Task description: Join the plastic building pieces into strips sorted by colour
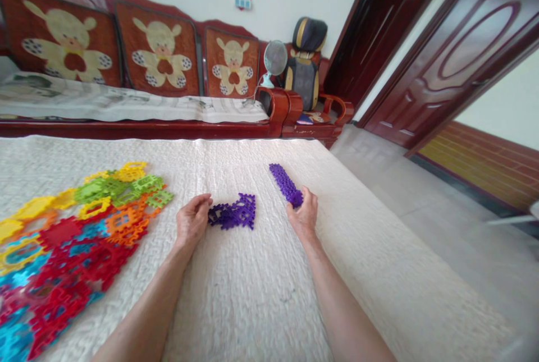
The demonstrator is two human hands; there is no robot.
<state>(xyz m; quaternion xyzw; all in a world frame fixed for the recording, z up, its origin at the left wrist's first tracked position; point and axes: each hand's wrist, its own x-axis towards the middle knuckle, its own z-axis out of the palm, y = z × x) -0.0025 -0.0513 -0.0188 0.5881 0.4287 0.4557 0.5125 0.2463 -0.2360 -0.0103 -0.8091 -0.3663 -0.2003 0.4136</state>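
Purple stack [283, 181] on or just above white cloth [244, 306], pieces lined up; our right hand [305, 210] closed around its near end. Left of it, loose purple pieces [241, 213] lie overlapping on cloth. Our left hand [192, 219], fingers drawn narrow, at their left edge; whether gripping one, we cannot tell. We judge purple only partly stacked. Farther left, multicoloured heap [82, 233] lies unstacked, colours jumbled.

3 brown cushions [164, 50] on sofa [168, 129]; fan [275, 58] near armchair [346, 109]; dark-red door [442, 64].
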